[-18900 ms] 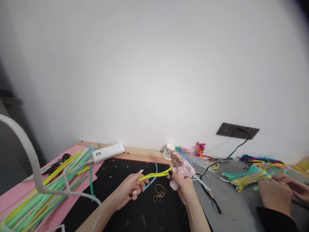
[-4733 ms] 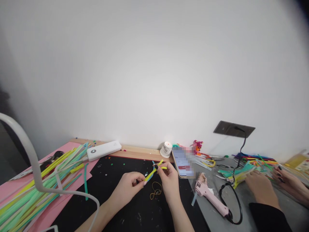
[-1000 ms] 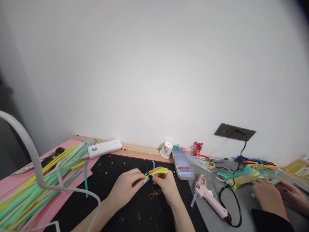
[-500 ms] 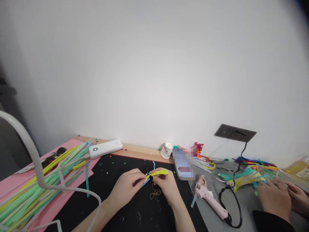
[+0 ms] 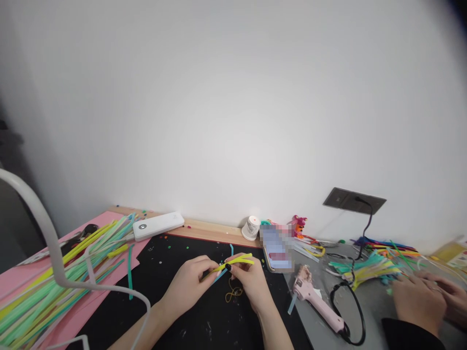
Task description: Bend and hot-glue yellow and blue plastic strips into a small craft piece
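Note:
Yellow pipe cleaners [image 5: 242,260] are pinched between both hands above the black mat [image 5: 171,311]. My left hand [image 5: 193,278] grips them near their left part with thumb and finger. On the other side my right hand [image 5: 248,278] holds them too, their two ends sticking out past its fingers. A small black round piece [image 5: 228,267] shows at the right fingertips. Beneath the hands a blue pipe cleaner [image 5: 220,276] runs slantwise; whether it is held I cannot tell. A thin tan loop of cord [image 5: 233,294] lies just below.
Left, many pipe cleaners [image 5: 69,287] cover pink paper [image 5: 105,221] behind a white curved stand [image 5: 47,228]. A white power bank [image 5: 159,225], paper cup [image 5: 251,227] and phone [image 5: 276,250] line the back. Right are a pink glue gun [image 5: 321,306] and another person's hands [image 5: 419,301].
The yellow ends at my right hand have spread apart into two strands. My hands stay almost in place. The other person's hands have shifted slightly right.

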A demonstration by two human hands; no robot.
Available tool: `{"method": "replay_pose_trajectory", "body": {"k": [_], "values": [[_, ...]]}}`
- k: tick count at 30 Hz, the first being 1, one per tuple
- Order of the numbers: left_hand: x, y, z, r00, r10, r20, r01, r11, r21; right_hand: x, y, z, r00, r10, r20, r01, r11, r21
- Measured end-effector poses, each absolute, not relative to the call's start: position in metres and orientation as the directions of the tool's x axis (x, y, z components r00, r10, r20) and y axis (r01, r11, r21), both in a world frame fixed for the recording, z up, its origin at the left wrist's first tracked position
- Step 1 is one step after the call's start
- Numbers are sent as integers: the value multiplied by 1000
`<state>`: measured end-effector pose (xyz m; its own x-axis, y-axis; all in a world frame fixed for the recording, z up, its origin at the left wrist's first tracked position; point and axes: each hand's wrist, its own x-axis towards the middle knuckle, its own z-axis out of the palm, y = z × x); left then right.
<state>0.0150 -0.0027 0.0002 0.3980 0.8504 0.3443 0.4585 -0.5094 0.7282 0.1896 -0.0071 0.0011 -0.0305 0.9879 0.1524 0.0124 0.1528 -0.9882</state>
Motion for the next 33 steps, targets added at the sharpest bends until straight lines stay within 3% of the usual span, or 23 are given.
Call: {"method": "replay_pose_trajectory", "body": {"k": [9,33], "values": [[15,-2,0,386,864,323,470,-485,737,193,-7,2,-20,993,118,-68,117,-991],[15,-7,2,395,851,346,489,-513,705,185,-7,-2,-58,988,142,-25,140,-990]]}}
